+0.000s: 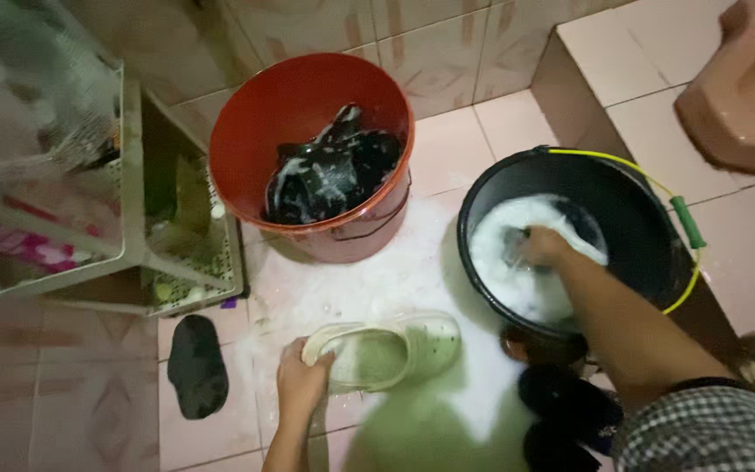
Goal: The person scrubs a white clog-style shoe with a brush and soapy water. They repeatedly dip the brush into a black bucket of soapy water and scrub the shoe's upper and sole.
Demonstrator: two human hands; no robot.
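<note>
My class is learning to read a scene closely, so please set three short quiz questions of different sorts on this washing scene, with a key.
1. True or false: the left hand grips the heel end of a pale clog shoe lying on the foamy tiled floor.
2. Where is the right hand? A) on the red bucket's rim B) in the suds inside the black bucket C) on the white rack
3. Fill in: the red bucket holds dark, soapy ____.

Key: 1 true; 2 B; 3 clothes.
</note>
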